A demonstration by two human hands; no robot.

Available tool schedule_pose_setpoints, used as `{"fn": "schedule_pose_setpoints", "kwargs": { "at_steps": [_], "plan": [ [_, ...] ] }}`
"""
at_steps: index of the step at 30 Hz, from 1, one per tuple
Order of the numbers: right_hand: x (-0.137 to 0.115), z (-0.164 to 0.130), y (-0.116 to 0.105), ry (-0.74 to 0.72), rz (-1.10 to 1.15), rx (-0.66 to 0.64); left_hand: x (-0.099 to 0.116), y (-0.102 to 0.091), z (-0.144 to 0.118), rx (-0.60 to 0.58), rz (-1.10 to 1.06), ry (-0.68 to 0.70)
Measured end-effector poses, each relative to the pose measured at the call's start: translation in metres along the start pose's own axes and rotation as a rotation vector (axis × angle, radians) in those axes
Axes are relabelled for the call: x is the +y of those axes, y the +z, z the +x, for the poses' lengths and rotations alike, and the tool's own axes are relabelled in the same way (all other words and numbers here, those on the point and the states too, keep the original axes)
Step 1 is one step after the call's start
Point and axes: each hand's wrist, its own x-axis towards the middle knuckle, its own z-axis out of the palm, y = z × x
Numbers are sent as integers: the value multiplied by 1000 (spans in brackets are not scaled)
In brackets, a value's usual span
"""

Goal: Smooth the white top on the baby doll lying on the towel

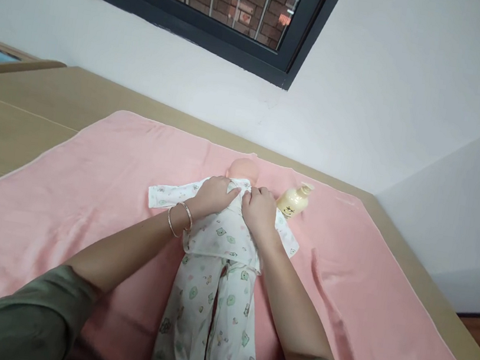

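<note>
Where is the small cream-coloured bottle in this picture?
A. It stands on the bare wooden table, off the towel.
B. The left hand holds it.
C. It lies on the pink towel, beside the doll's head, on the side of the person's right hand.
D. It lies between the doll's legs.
C. The small cream-coloured bottle lies tilted on the pink towel, next to the doll's head and just beyond the right hand; neither hand holds it.

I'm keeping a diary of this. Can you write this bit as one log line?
left hand: on doll's collar | right hand: on collar too | doll: lying on pink blanket | bottle: beside doll's head
</note>
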Motion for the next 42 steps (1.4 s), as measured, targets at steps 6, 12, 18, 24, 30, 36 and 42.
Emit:
{"fn": "schedule_pose_setpoints", "kwargs": {
  "at_steps": [6,12,18,24,30,36,42],
  "plan": [
    [13,10,2,7,95,-114,26,2,-21,25,284,85],
    [11,8,2,17,95,-117,25,-1,-20,21,343,147],
    [-3,-3,-5,47,29,-116,10,-3,-3,12,278,91],
    [-12,-7,-7,66,-8,-118,-2,1,6,21,137,23],
    [-15,-12,-7,51,-25,-103,-4,4,7,26,94,-42],
    [-17,-14,-3,36,-25,-82,0,1,8,3,100,-39],
    [-5,-5,-3,-4,32,-72,2,-1,5,-33,117,-50]
  ]
}}
